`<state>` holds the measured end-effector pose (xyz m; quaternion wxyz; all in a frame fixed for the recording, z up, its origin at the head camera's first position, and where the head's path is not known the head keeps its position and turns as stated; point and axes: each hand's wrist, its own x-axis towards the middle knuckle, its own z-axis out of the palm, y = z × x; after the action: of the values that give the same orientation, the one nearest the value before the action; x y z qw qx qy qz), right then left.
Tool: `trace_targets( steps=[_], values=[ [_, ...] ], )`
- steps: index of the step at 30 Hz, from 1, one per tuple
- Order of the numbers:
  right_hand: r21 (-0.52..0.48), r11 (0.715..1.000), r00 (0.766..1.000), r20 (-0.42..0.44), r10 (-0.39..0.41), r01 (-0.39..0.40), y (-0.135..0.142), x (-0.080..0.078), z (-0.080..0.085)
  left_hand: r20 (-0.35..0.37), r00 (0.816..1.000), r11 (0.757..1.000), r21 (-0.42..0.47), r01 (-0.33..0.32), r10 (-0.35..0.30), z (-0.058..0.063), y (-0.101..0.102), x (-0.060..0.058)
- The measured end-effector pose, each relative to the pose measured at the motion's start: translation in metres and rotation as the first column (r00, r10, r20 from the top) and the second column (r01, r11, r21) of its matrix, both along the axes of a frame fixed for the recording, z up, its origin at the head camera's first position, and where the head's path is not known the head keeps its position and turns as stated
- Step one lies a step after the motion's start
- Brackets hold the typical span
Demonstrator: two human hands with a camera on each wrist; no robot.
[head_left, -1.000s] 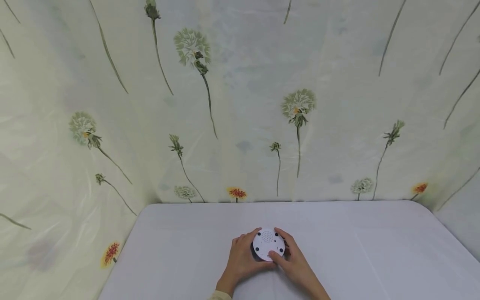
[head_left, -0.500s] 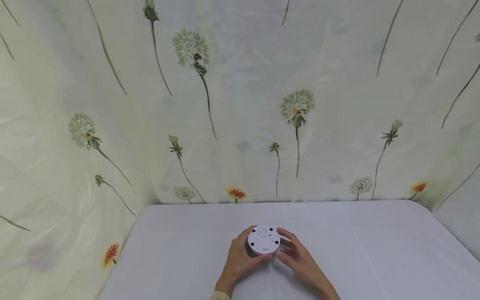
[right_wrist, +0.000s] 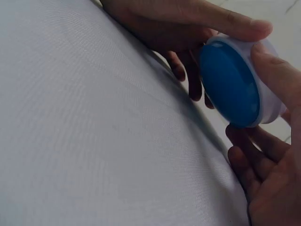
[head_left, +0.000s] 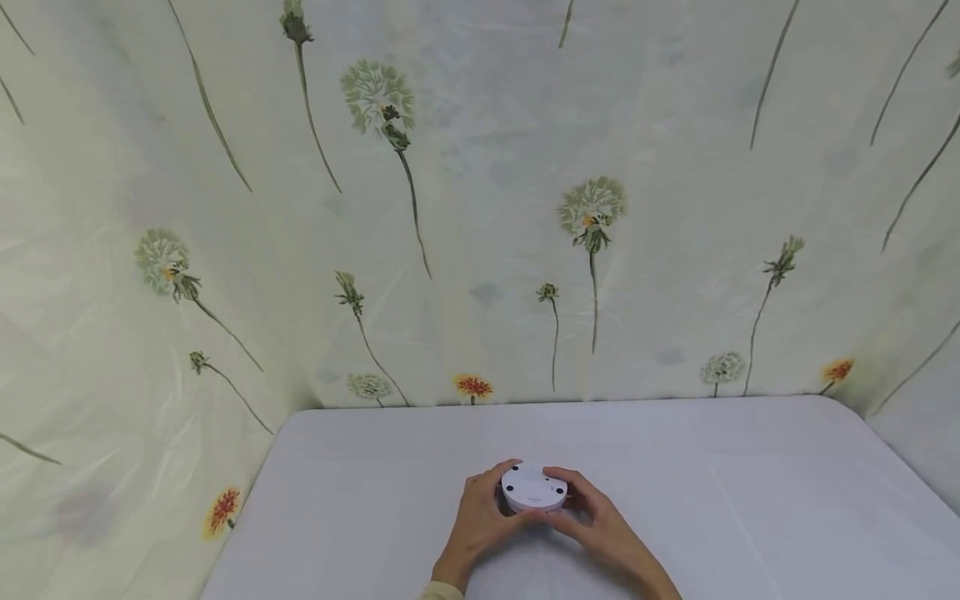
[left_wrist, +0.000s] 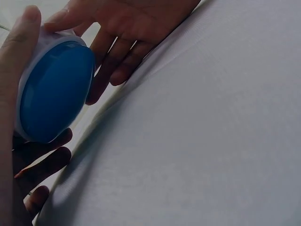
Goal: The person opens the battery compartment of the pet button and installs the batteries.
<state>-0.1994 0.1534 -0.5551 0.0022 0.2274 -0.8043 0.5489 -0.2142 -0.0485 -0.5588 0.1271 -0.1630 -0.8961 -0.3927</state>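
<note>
Both hands hold a round white device (head_left: pixel 534 492) up off the white cloth. Its flat side, with several small black feet, faces up in the head view. A glossy blue dome (left_wrist: pixel 57 94) covers the opposite side, which points down. My left hand (head_left: pixel 480 512) grips the left edge, fingers curled round the far side and thumb along the near rim. On the right edge, my right hand (head_left: pixel 603 529) pinches the rim, its index finger over the top and its thumb at the near side. The right wrist view shows both thumbs on the white rim beside the blue dome (right_wrist: pixel 230 84).
A white cloth (head_left: pixel 360 483) covers the table beneath the hands. Behind it and along the left side hangs a pale curtain (head_left: pixel 487 208) printed with dandelions. The table's far edge meets this curtain.
The right thumb has left the device's flat side, and the right hand has opened a little and closed again on the right rim. The device has shifted slightly and its flat side now tilts farther away.
</note>
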Motion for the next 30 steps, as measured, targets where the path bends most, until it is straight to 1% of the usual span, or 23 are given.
trace_targets(
  steps=[1,3,5,6,9,12,13,15,18,20,22,24,27,30],
  values=[
    [0.011,1.0,1.0,0.02,-0.016,0.016,-0.001,0.001,0.0,0.004,1.0,1.0,-0.011,0.0,0.001,0.0,0.0,0.0],
    [0.025,0.999,0.999,0.031,-0.029,0.029,-0.001,0.001,0.001,0.009,1.0,1.0,-0.015,0.003,-0.003,-0.001,0.0,0.0],
    [0.013,1.0,1.0,0.006,-0.012,0.012,-0.001,0.0,0.001,-0.001,1.0,1.0,-0.02,0.012,-0.012,-0.001,0.0,0.0],
    [-0.002,1.0,1.0,0.004,-0.003,0.003,-0.001,0.001,0.003,-0.013,1.0,1.0,-0.019,0.019,-0.02,-0.001,-0.001,0.0],
    [-0.068,0.997,0.999,-0.005,0.04,-0.041,0.002,-0.002,0.002,-0.056,0.998,0.999,-0.011,0.038,-0.039,-0.001,-0.001,0.001],
    [-0.117,0.992,0.999,0.025,0.048,-0.045,0.005,-0.005,0.0,-0.087,0.995,0.997,0.039,0.062,-0.058,-0.001,-0.001,0.0],
    [-0.12,0.992,0.998,0.036,0.047,-0.042,0.006,-0.007,-0.002,-0.09,0.993,0.995,0.066,0.078,-0.072,-0.001,-0.002,0.0],
    [-0.106,0.994,0.998,0.063,0.023,-0.016,0.008,-0.008,-0.002,-0.114,0.989,0.986,0.122,0.113,-0.1,-0.002,-0.002,-0.002],
    [-0.096,0.995,0.995,0.103,0.006,0.004,0.01,-0.008,-0.001,-0.191,0.974,0.972,0.176,0.157,-0.123,-0.003,-0.002,-0.005],
    [-0.1,0.995,0.99,0.142,-0.014,0.028,0.01,-0.008,0.0,-0.253,0.96,0.97,0.179,0.167,-0.118,-0.002,-0.001,-0.005],
    [-0.109,0.993,0.985,0.173,-0.023,0.042,0.01,-0.008,0.0,-0.296,0.948,0.97,0.168,0.173,-0.117,-0.002,-0.001,-0.006],
    [-0.127,0.991,0.977,0.212,-0.02,0.047,0.01,-0.007,0.001,-0.325,0.937,0.969,0.158,0.19,-0.131,-0.002,-0.001,-0.006],
    [-0.131,0.99,0.969,0.247,-0.008,0.041,0.01,-0.008,0.002,-0.353,0.922,0.964,0.143,0.223,-0.161,-0.001,-0.001,-0.005],
    [-0.14,0.99,0.963,0.268,0.006,0.033,0.009,-0.008,0.003,-0.358,0.916,0.958,0.144,0.247,-0.182,0.0,0.0,-0.005]
  ],
)
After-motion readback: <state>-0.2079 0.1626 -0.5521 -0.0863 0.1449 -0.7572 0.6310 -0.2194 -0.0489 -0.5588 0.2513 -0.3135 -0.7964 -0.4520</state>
